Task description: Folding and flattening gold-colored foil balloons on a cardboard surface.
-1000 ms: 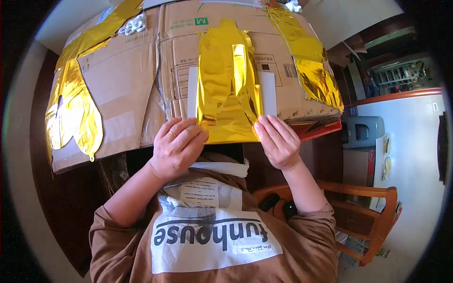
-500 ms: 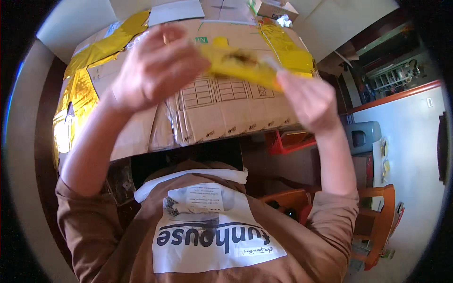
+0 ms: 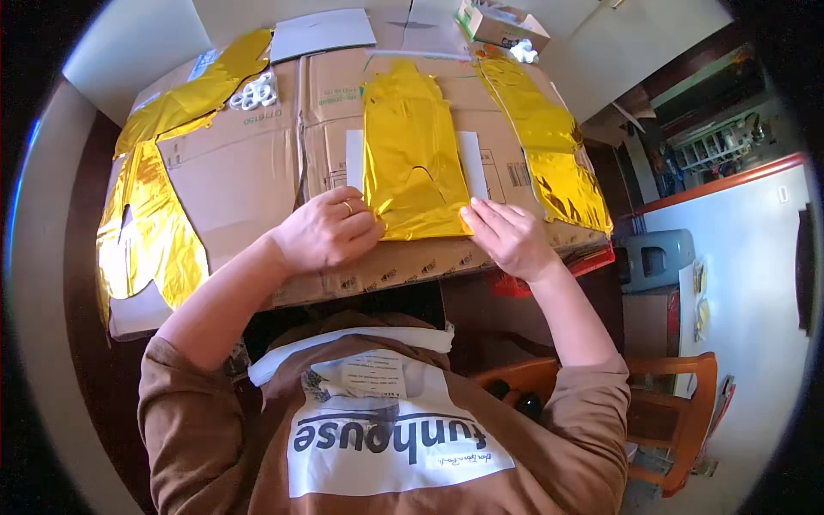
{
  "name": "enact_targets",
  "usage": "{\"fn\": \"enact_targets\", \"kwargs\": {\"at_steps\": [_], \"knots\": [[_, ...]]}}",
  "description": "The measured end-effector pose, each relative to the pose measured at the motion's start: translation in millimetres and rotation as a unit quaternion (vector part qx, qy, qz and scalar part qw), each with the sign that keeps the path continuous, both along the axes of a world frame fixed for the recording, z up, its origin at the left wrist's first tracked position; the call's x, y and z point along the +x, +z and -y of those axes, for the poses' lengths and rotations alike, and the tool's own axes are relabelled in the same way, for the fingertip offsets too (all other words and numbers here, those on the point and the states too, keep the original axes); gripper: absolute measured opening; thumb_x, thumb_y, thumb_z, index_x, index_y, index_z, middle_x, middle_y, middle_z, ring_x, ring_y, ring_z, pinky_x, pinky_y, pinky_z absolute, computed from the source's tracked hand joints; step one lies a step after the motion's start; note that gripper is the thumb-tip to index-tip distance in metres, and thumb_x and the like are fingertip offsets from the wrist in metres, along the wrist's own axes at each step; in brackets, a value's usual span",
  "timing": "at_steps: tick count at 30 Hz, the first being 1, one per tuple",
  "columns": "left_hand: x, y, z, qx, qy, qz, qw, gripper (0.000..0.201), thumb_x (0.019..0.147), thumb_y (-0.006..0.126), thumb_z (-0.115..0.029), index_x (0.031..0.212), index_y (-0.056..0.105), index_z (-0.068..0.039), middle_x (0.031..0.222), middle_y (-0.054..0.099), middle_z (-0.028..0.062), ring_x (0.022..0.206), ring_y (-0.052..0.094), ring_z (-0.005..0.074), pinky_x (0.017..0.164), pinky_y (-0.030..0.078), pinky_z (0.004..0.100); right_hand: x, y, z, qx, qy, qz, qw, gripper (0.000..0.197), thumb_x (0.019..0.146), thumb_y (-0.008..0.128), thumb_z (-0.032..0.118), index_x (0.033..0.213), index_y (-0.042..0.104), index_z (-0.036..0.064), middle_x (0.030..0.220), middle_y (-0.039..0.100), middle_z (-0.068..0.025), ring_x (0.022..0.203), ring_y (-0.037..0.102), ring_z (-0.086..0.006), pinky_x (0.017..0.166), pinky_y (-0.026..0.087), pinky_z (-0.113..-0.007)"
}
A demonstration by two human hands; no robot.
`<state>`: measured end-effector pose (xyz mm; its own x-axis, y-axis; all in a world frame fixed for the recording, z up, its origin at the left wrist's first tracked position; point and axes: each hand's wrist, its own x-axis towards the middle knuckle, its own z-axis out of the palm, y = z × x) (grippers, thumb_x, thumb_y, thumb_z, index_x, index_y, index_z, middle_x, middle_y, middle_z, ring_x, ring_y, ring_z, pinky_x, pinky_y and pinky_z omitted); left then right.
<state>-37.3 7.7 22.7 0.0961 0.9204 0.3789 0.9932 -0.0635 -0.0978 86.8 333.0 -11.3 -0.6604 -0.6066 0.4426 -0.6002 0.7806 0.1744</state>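
A shiny gold foil sheet (image 3: 414, 146) with a curved slit lies on the cardboard in front of me. White card (image 3: 473, 159) shows from beneath it on both sides. At the foil's near left corner, my left hand (image 3: 330, 230), with a ring on one finger, is closed in a pinch on the edge. My right hand (image 3: 508, 233) pinches the near right corner between thumb and fingers. Between the hands the foil's near edge runs almost straight, close to the cardboard's front edge.
Flattened cardboard (image 3: 232, 163) covers the table. More gold foil lies at left (image 3: 154, 172) and right (image 3: 549, 146). White rings (image 3: 255, 91), a white board (image 3: 322, 33) and an open box (image 3: 502, 26) are farther back. A wooden chair (image 3: 699, 412) stands at right.
Both hands have come down from above the table, bringing the foil toward me. Blurred in the air before, it now lies spread on the cardboard with white card under it.
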Motion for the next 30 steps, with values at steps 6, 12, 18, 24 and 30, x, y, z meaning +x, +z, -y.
{"fn": "enact_targets", "kwargs": {"at_steps": [6,12,18,24,30], "knots": [[-6.6,-6.8,-2.2,0.026,0.021,0.100,0.994,0.027,0.076,0.071,-0.011,0.101,0.069,-0.003,0.097,0.066,0.0083,0.094,0.067,0.0277,0.086,0.056,0.0416,30.4,7.2,40.8,-0.063,-0.159,0.111,0.979,0.077,0.089,0.074,0.037,0.150,0.043,0.0013,0.141,0.055,-0.0273,0.129,0.055,-0.0424,0.113,0.041,-0.054],[-6.5,-5.4,-4.9,0.024,0.036,0.128,0.991,0.028,0.072,0.076,-0.010,0.099,0.070,-0.004,0.097,0.066,0.0080,0.094,0.067,0.0286,0.085,0.056,0.0415,49.3,-5.6,100.5,-0.133,-0.203,0.141,0.960,0.070,0.089,0.072,0.041,0.152,0.050,0.0203,0.153,0.039,-0.0299,0.132,0.046,-0.0533,0.110,0.037,-0.066],[-3.8,-9.0,-5.1,0.023,0.025,0.094,0.995,0.028,0.073,0.074,-0.011,0.099,0.069,-0.003,0.096,0.066,0.0088,0.092,0.067,0.0277,0.084,0.056,0.0404,52.1,-9.3,95.1,-0.173,-0.191,0.135,0.957,0.065,0.092,0.070,0.039,0.149,0.052,0.0136,0.152,0.042,-0.0283,0.135,0.045,-0.0501,0.112,0.038,-0.060],[0.5,-7.5,-6.1,0.022,0.017,0.047,0.999,0.027,0.076,0.066,-0.014,0.099,0.067,-0.001,0.091,0.063,0.0078,0.091,0.067,0.0249,0.087,0.056,0.0371,48.7,-4.6,52.3,-0.282,-0.197,0.106,0.933,0.059,0.088,0.077,0.022,0.139,0.055,0.0014,0.143,0.055,-0.0212,0.128,0.058,-0.0364,0.109,0.048,-0.047],[1.0,-7.3,-4.8,0.024,0.017,0.053,0.998,0.031,0.074,0.071,-0.011,0.102,0.069,0.002,0.096,0.067,0.0098,0.091,0.069,0.0263,0.084,0.058,0.0404,38.7,-2.2,35.2,-0.122,-0.138,0.086,0.979,0.053,0.086,0.078,0.014,0.133,0.060,-0.0017,0.128,0.067,-0.0209,0.120,0.064,-0.0345,0.105,0.050,-0.045]]}}
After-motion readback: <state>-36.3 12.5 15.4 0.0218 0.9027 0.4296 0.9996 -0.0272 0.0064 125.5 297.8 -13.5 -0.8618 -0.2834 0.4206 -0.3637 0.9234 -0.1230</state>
